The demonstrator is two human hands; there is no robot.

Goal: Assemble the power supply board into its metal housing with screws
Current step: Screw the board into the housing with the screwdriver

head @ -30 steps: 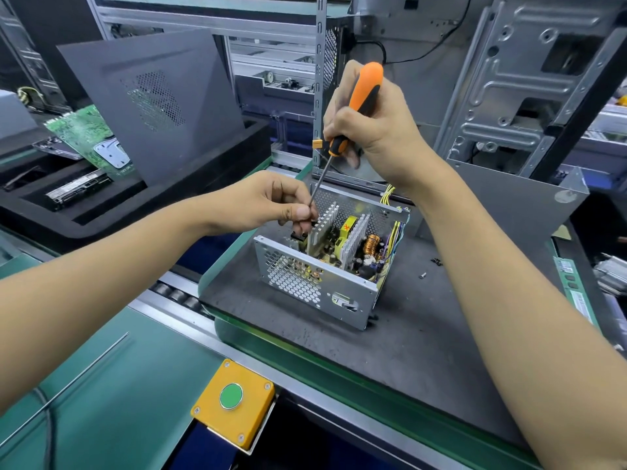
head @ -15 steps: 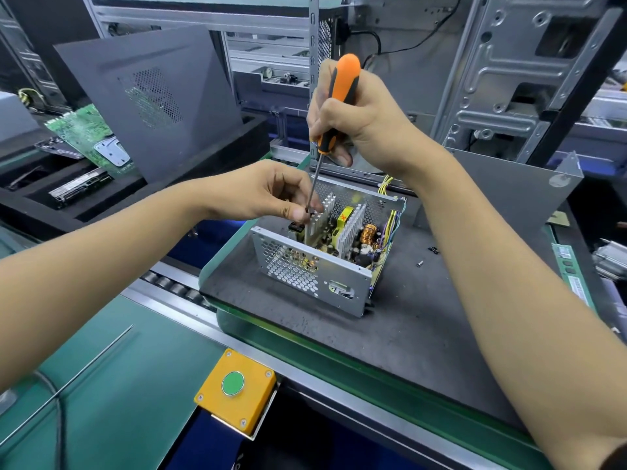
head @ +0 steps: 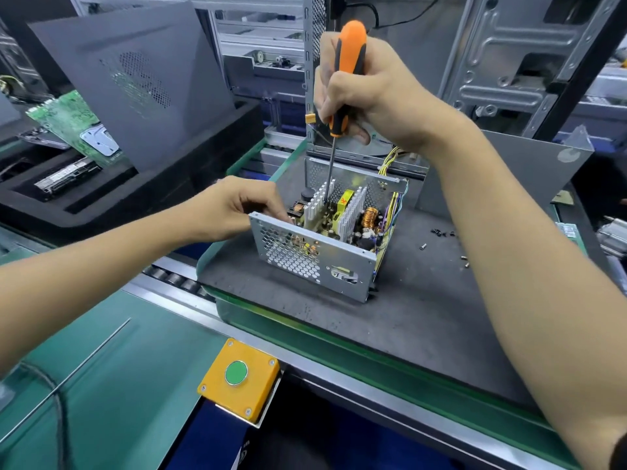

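So the metal housing (head: pixel 319 256) sits mid-frame on the dark mat of the desk (head: pixel 424 317), open at the top, with the power supply board (head: pixel 342 215) down inside it, heatsinks and copper coils poking up.

The right hand (head: pixel 366 86) is up in the top centre of the frame, directly above the housing, fist wrapped round the orange-and-black handle of a screwdriver (head: pixel 342 83). The tool stands nearly upright and its shaft runs down into the box, the tip dropping in between the heatsink fins on the left part of the board. Can't see the actual tip or any screw under it, the fins hide that.

The left hand (head: pixel 234 208) comes in from the left of the frame and sits right against the housing's upper left corner, fingers curled over the rim of the perforated wall, gripping it.

A few loose screws (head: pixel 441 233) lie on the mat to the right of the housing, well apart from both hands. Lower down, at bottom centre, there's a yellow box with a green button (head: pixel 237 373). A green circuit board (head: pixel 73 122) rests in the upper left of the frame, beside a grey vented panel (head: pixel 135 79).
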